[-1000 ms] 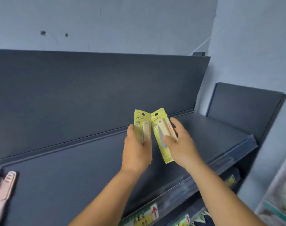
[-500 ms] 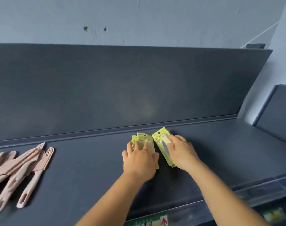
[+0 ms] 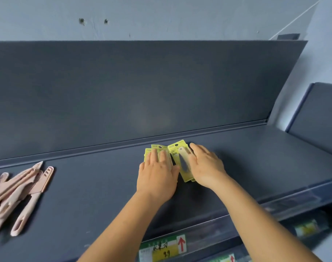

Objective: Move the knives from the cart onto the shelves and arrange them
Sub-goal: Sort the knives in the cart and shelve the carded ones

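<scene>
**Two hands flat on yellow knife packs, dark shelf**

Seen from above, on a dark grey shelf point(image 3: 85, 186). Left hand point(image 3: 157, 176) palm down, fingers straight, pressing flat on a small stack of yellow-carded knife packs point(image 3: 157, 148); card tops showing just beyond the fingertips. Right hand point(image 3: 206, 165) open too, fingers straight, lying along the right edge of another yellow knife pack point(image 3: 180, 159), blade visible through the blister. That pack between the two hands, touching both. Far left of the left hand, well apart: a loose pile of pink knives point(image 3: 19, 191). Below the wrists, on the shelf's front edge, a price label point(image 3: 161, 248) with a red arrow.
</scene>
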Available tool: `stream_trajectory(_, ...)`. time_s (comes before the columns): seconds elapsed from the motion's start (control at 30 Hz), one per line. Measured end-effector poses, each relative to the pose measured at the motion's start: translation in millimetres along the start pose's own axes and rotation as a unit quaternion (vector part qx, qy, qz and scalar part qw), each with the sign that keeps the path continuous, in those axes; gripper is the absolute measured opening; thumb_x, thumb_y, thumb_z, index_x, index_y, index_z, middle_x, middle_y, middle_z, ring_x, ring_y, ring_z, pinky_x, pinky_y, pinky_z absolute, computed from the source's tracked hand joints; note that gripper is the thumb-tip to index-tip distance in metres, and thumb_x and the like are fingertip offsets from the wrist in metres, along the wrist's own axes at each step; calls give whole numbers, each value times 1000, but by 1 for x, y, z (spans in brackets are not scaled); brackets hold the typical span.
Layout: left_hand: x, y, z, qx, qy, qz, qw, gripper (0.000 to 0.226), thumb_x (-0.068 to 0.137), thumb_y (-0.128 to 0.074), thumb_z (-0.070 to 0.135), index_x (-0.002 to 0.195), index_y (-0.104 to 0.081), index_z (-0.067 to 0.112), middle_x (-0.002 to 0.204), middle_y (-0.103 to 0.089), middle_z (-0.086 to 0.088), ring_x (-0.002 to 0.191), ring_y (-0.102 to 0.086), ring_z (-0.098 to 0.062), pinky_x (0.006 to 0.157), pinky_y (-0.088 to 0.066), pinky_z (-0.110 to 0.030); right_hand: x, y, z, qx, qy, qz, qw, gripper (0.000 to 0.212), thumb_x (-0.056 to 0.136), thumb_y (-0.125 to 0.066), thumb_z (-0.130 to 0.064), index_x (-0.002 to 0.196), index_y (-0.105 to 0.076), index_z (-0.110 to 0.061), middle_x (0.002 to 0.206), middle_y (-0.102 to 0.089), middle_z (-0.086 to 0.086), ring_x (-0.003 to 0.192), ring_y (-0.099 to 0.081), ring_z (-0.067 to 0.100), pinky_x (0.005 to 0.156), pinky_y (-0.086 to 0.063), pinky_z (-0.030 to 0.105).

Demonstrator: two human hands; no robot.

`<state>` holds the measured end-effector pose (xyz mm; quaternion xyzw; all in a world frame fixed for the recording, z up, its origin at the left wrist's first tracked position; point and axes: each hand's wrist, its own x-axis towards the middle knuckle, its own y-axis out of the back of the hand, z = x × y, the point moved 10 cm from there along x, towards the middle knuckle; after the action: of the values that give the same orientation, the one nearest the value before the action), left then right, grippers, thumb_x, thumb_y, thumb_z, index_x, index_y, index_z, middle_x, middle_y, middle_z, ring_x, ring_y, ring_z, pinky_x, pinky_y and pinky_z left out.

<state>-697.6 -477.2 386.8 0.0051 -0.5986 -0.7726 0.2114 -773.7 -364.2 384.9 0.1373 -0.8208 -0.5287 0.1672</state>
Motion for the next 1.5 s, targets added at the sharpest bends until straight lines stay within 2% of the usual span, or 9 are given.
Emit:
stream_trajectory(0.1,-8,17,22,-53,-57,35,996,44,97,-35,39,133,-39,14,136,-42,-3,127,-37,-23,104,-33,-33,-20,25,1,11,-13,70,997,46,101,-25,-33,147,-28,-28,154,-28,-8,137,-28,21,108,-26,38)
stream_trajectory(0.3,-47,27,65,-115,-181,-2,977,51,98,-38,40,144,-32,18,142,-42,0,130,-36,-20,107,-31,-29,-94,55,18,51,-97,173,979,43,100,-34,-33,143,-37,-28,150,-35,-8,137,-30,18,112,-25,38)
stream_trajectory(0.6,-161,1,113,-152,-388,-107,903,47,98,-39,36,141,-37,20,138,-46,0,127,-39,-19,104,-30,-26,-263,18,63,37,-315,217,923,43,99,-38,-35,141,-40,-25,146,-41,-2,133,-38,20,109,-30,37)
stream_trajectory(0.77,-230,-42,134,-150,-453,-172,862,45,95,-38,38,135,-46,20,132,-52,-1,123,-47,-19,99,-37,-26,-367,-21,87,56,-440,224,868,70,80,-19,-56,136,-47,-25,139,-49,0,127,-45,22,105,-35,36)
stream_trajectory(0.83,-262,-56,145,-139,-498,-175,838,38,91,-41,37,119,-57,18,115,-62,-3,108,-57,-21,89,-45,-25,-409,-39,97,71,-484,231,841,61,85,-25,-54,131,-50,-24,133,-53,2,122,-49,24,101,-38,37)
stream_trajectory(0.93,-314,-97,158,-124,-532,-261,796,38,95,-43,32,130,-49,16,125,-55,-2,117,-47,-21,98,-37,-30,-470,-59,108,67,-545,234,802,41,97,-36,-41,132,-49,-23,133,-53,1,122,-49,24,98,-37,36)
stream_trajectory(1.17,-437,-145,201,-88,-592,-364,714,49,96,-42,35,142,-36,20,141,-43,0,129,-38,-19,104,-31,-30,-604,-95,133,111,-655,253,703,57,89,-31,-53,136,-47,-24,140,-48,0,127,-46,22,105,-35,36)
stream_trajectory(1.27,-493,-149,231,-90,-613,-393,680,45,96,-43,38,139,-39,22,135,-46,0,125,-40,-19,99,-38,-33,-668,-98,145,98,-692,271,662,42,96,-44,-38,135,-47,-21,139,-49,1,127,-45,23,106,-34,37)
stream_trajectory(1.5,-621,-154,300,-71,-694,-415,585,42,97,-42,33,137,-41,22,129,-50,-2,119,-43,-19,95,-39,-34,-794,-93,168,97,-744,329,573,43,98,-44,-35,138,-44,-20,141,-48,1,130,-42,21,108,-32,39)
